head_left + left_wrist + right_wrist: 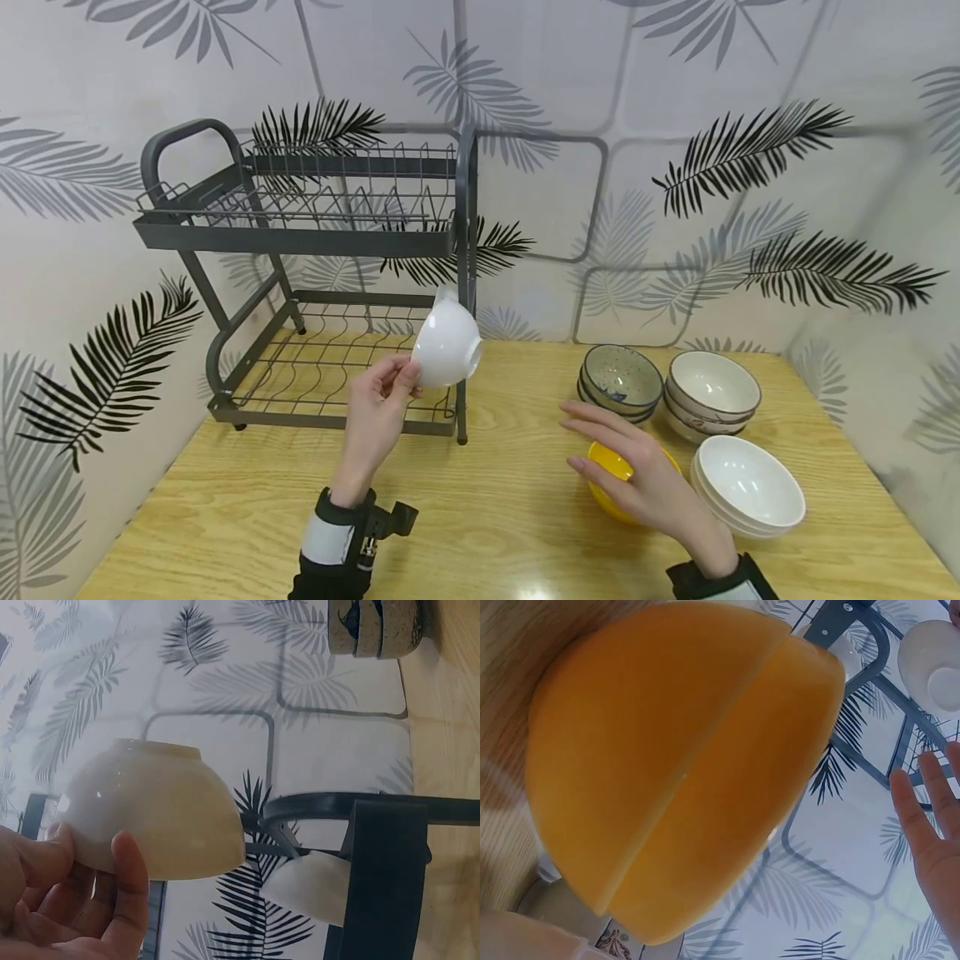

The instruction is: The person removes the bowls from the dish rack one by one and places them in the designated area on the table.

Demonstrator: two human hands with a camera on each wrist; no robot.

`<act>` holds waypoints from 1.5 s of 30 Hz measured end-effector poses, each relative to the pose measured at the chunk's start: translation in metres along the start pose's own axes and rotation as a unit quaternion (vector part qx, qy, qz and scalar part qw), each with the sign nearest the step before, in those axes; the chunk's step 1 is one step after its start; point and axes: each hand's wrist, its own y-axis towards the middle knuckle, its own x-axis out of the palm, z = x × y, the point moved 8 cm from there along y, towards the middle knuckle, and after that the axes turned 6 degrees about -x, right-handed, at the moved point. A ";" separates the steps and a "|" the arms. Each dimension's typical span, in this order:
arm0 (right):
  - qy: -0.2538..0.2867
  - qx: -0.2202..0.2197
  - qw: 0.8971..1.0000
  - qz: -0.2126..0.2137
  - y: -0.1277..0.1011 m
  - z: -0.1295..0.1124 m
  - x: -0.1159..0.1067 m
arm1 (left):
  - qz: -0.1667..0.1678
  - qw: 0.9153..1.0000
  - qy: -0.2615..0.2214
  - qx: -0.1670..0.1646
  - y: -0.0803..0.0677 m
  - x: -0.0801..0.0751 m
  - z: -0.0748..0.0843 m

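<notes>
Both hands are up over the wooden table (247,517). Left hand (378,412): small white bowl (447,340) is pinched at the rim between thumb and curled fingers, tilted on its side, held in the air just in front of the right front post of the grey two-tier dish rack (300,242). Right hand (645,479): fingers straight and spread, nothing gripped; it is held over the yellow bowls (611,467), contact cannot be told. Right wrist view shows two yellow bowls nested on the table. Behind them: a stack of speckled bowls (621,382), beside it a stack of cream bowls (711,392). Stack of white bowls (746,483) sits just right of the right hand.
</notes>
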 end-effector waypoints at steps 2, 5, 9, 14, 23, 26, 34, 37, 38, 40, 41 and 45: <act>0.002 -0.001 1.000 0.006 0.001 0.000 -0.002 | -0.012 1.000 0.012 0.022 -0.004 0.005 0.006; 0.000 0.004 1.000 0.018 0.003 0.001 -0.005 | -0.034 0.998 0.028 0.050 -0.011 0.013 0.015; -0.003 0.030 0.999 0.033 0.004 0.003 -0.009 | -0.074 0.992 0.052 0.091 -0.021 0.022 0.023; 0.011 0.060 0.997 0.038 0.005 0.006 -0.012 | -0.124 0.981 0.065 0.137 -0.029 0.030 0.027; 0.015 0.065 0.998 0.023 0.005 0.006 -0.010 | -0.192 0.960 0.064 0.194 -0.039 0.044 0.032; 0.019 0.060 0.998 0.016 0.005 0.006 -0.008 | -0.207 0.956 0.061 0.198 -0.041 0.047 0.032; 0.029 0.035 0.999 0.005 0.006 0.002 -0.005 | -0.232 0.945 0.053 0.223 -0.045 0.052 0.037; 0.027 0.033 0.999 0.007 0.006 0.001 -0.006 | -0.240 0.941 0.055 0.232 -0.047 0.052 0.038; 0.026 0.033 0.999 0.008 0.006 0.001 -0.006 | -0.244 0.939 0.055 0.234 -0.047 0.052 0.038; 0.028 0.032 0.999 0.010 0.006 0.002 -0.007 | -0.255 0.935 0.053 0.240 -0.048 0.053 0.038; 0.029 0.031 0.999 0.010 0.005 0.002 -0.006 | -0.260 0.933 0.051 0.242 -0.049 0.054 0.038; 0.036 0.005 0.999 0.019 0.007 -0.002 -0.007 | -0.276 0.926 0.047 0.255 -0.051 0.056 0.038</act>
